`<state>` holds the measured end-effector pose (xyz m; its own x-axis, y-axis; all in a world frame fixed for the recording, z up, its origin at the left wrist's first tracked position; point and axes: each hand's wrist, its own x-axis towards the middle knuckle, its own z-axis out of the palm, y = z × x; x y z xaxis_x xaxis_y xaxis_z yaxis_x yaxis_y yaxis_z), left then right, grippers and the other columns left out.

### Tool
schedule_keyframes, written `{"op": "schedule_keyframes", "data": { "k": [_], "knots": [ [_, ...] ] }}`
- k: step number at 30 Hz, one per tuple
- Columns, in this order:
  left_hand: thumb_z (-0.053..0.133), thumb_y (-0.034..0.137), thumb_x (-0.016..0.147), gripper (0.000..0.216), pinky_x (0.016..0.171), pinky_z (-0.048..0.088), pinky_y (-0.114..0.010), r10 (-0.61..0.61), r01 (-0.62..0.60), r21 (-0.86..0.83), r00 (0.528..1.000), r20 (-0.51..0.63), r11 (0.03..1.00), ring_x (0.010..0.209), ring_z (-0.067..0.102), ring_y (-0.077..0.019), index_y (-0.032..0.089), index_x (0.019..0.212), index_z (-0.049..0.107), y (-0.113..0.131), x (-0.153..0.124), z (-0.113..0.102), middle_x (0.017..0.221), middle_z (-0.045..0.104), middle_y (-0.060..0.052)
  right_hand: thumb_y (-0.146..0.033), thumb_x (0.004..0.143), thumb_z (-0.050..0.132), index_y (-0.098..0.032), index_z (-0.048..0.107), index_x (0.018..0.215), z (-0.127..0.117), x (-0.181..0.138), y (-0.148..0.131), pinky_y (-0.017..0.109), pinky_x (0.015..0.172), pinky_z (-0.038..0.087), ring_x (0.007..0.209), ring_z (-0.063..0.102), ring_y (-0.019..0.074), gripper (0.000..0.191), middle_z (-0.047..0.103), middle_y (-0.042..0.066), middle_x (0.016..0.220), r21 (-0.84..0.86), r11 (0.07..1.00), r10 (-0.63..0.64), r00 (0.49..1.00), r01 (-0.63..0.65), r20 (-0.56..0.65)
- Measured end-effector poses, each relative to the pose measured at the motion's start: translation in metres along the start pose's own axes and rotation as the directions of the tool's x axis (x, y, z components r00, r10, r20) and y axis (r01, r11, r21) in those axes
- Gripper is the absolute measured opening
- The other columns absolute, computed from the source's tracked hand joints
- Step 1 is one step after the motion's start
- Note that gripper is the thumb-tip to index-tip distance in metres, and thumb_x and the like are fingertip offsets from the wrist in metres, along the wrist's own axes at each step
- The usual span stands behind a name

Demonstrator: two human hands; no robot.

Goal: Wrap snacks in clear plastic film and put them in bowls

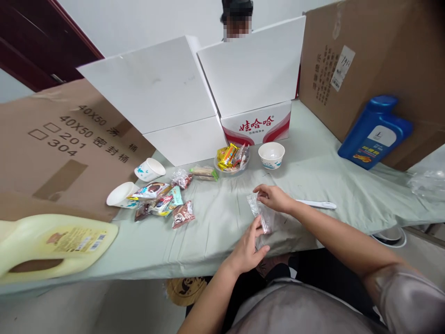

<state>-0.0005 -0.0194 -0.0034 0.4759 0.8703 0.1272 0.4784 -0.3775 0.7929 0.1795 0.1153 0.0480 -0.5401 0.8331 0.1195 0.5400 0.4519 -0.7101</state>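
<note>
Head view: left hand (pixel 247 250) and right hand (pixel 274 197) pinching a clear plastic packet (pixel 261 214) between fingertips, above the near edge of the green-covered table (pixel 215 232). Snack wrappers (pixel 163 202) scattered left; white bowl (pixel 271 155) beyond.

Blue jug (pixel 373 134), pale yellow jug (pixel 52 243), white bowl (pixel 271 154) w/ blue print, mint-green cloth (pixel 215 222)

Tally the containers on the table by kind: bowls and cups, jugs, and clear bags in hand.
Paper bowls and cups: 3, the bowl, the tipped cup and the tipped cup
Snack dish: 1
Jugs: 2, blue jug and yellow jug
Clear bag, held by left hand and right hand: 1
Total: 7
</note>
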Motion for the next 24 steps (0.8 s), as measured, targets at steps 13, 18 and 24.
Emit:
{"op": "schedule_keyframes", "data": {
  "k": [13, 18, 24],
  "knots": [
    [0.050, 0.026, 0.091, 0.029, 0.092, 0.049, -0.040, 0.099, 0.010, 0.295, 0.930, -0.353, 0.955, 0.106, 0.055, -0.0226, 0.019, 0.119, 0.054, 0.016, 0.020, -0.018, 0.110, 0.054, -0.011, -0.028, 0.091, 0.055, -0.021, 0.063, 0.109, 0.037, 0.014, 0.016, 0.027, 0.079, 0.043, 0.094, 0.063, 0.0186, 0.020, 0.068, 0.005, 0.105, -0.311, 0.947, 0.050, 0.994, -0.079, -0.101],
    [0.054, 0.029, 0.089, 0.019, 0.098, 0.043, -0.043, 0.271, -0.155, 0.467, 0.943, -0.191, 0.870, 0.114, 0.051, -0.0253, 0.021, 0.103, 0.064, 0.002, 0.044, -0.032, 0.109, 0.056, -0.009, -0.029, 0.094, 0.049, -0.020, 0.061, 0.110, 0.041, 0.014, 0.018, 0.028, 0.075, 0.043, 0.089, 0.062, 0.0187, 0.022, 0.067, 0.006, 0.107, -0.359, 0.928, 0.051, 0.989, -0.098, -0.136],
    [0.062, 0.025, 0.084, 0.020, 0.100, 0.039, -0.049, 0.151, -0.037, 0.513, 0.971, -0.184, 0.858, 0.121, 0.049, -0.0285, 0.020, 0.103, 0.065, -0.022, 0.053, -0.024, 0.113, 0.060, -0.009, -0.023, 0.091, 0.051, -0.014, 0.063, 0.108, 0.020, 0.015, 0.021, 0.041, 0.092, 0.039, 0.109, 0.050, 0.0300, 0.023, 0.059, 0.017, 0.115, -0.419, 0.894, 0.054, 0.968, -0.157, -0.246]
  ]
}}
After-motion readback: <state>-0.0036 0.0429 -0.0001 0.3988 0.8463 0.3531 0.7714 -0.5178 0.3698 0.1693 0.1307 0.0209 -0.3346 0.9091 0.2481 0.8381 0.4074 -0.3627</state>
